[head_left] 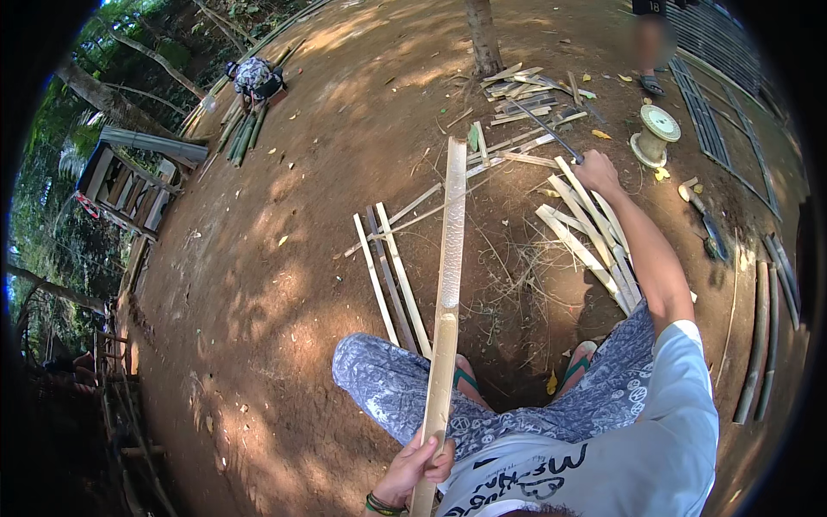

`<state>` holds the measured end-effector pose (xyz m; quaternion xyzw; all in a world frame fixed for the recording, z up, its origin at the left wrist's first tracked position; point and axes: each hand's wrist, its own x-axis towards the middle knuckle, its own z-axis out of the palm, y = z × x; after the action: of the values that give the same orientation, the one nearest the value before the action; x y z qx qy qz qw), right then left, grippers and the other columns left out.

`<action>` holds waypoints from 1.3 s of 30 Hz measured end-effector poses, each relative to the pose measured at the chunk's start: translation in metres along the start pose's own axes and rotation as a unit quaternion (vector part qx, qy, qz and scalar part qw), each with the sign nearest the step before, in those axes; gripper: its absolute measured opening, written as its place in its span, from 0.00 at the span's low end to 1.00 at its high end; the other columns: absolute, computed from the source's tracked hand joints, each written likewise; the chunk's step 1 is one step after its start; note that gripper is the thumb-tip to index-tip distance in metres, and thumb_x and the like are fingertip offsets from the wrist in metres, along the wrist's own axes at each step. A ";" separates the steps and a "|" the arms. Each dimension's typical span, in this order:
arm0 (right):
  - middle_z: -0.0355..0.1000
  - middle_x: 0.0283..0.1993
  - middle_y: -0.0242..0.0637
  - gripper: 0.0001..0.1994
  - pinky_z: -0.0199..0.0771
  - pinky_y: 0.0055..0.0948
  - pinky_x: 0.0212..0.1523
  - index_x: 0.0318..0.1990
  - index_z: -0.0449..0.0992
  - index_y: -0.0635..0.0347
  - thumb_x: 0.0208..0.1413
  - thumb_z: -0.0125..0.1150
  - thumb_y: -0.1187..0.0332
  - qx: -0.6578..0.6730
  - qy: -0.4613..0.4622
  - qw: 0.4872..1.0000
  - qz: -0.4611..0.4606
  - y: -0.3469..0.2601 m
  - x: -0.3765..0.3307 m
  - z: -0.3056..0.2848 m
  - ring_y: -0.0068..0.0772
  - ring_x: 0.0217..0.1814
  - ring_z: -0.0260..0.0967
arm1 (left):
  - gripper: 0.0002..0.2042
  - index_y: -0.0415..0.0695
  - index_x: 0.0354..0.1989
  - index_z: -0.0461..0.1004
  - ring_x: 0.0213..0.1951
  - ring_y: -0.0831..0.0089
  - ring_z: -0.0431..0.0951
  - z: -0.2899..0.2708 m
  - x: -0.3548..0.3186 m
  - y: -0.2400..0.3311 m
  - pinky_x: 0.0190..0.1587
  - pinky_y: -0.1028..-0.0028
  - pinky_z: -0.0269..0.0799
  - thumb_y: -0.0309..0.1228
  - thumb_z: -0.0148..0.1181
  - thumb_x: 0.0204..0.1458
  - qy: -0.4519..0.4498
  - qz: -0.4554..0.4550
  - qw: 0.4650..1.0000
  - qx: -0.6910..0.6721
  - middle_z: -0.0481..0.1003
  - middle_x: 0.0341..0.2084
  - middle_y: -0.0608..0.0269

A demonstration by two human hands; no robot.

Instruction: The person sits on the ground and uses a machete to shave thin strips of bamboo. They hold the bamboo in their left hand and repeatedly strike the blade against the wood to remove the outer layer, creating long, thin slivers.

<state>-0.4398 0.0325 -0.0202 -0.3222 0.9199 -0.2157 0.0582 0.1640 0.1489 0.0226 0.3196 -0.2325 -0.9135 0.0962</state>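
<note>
My left hand (pixel 418 465) is wrapped round the lower end of a long split bamboo strip (pixel 451 258), close to my body. The strip points up and away from me, its pale hollow inner face showing, with a node about halfway along. My right arm is stretched out to the far right. At its end my right hand (pixel 596 171) is closed on the handle of a long, narrow, dark-bladed machete (pixel 543 121). The blade slants up and left, apart from the strip, over scattered bamboo pieces.
Bamboo slats (pixel 590 228) lean by my right knee, others (pixel 392 276) lie left of the strip. Offcuts (pixel 521 90) lie near a tree trunk (pixel 483 39). A spool (pixel 656 136) and a wooden-handled tool (pixel 708 222) are at right. One person (pixel 256 79) bends over poles; another (pixel 650 43) stands.
</note>
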 end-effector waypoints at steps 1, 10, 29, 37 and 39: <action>0.77 0.37 0.61 0.15 0.75 0.49 0.48 0.34 0.80 0.69 0.48 0.58 0.63 0.025 -0.010 1.000 0.002 -0.003 -0.010 -0.001 0.57 0.46 0.77 | 0.22 0.55 0.70 0.50 0.18 0.80 0.58 0.005 0.011 0.006 0.20 0.79 0.57 0.34 0.41 0.69 0.003 0.010 1.000 0.025 0.59 0.23 0.66; 0.74 0.21 0.44 0.11 0.75 0.43 0.28 0.30 0.76 0.59 0.48 0.65 0.62 0.081 -0.110 0.943 -0.304 -0.077 -0.186 -0.004 0.48 0.26 0.76 | 0.19 0.48 0.68 0.56 0.14 0.82 0.57 0.030 0.084 0.044 0.15 0.83 0.56 0.36 0.38 0.70 -0.019 0.036 0.999 0.016 0.62 0.23 0.65; 0.75 0.25 0.43 0.13 0.78 0.47 0.32 0.34 0.73 0.58 0.45 0.67 0.62 -0.007 -0.105 0.904 -0.415 -0.067 -0.203 -0.007 0.50 0.28 0.77 | 0.17 0.45 0.64 0.57 0.14 0.82 0.56 0.043 0.058 0.047 0.17 0.81 0.57 0.35 0.38 0.71 -0.029 0.018 0.993 0.114 0.61 0.22 0.66; 0.74 0.25 0.40 0.15 0.78 0.46 0.31 0.34 0.73 0.55 0.42 0.69 0.60 -0.019 -0.144 0.856 -0.497 -0.077 -0.224 -0.008 0.48 0.27 0.77 | 0.16 0.43 0.63 0.58 0.14 0.82 0.55 0.037 0.052 0.040 0.16 0.80 0.56 0.35 0.39 0.70 -0.017 0.025 0.991 0.127 0.61 0.22 0.67; 0.74 0.24 0.40 0.12 0.77 0.48 0.28 0.34 0.74 0.56 0.44 0.66 0.62 -0.035 -0.150 0.923 -0.353 -0.078 -0.190 -0.016 0.49 0.27 0.77 | 0.16 0.42 0.63 0.58 0.14 0.83 0.56 0.036 0.044 0.038 0.16 0.80 0.56 0.34 0.40 0.70 -0.014 0.016 0.990 0.136 0.61 0.22 0.67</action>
<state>-0.2502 0.1009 0.0216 -0.6561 0.7342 -0.1393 0.1047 0.1088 0.1145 0.0420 0.3130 -0.3609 -0.8762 0.0634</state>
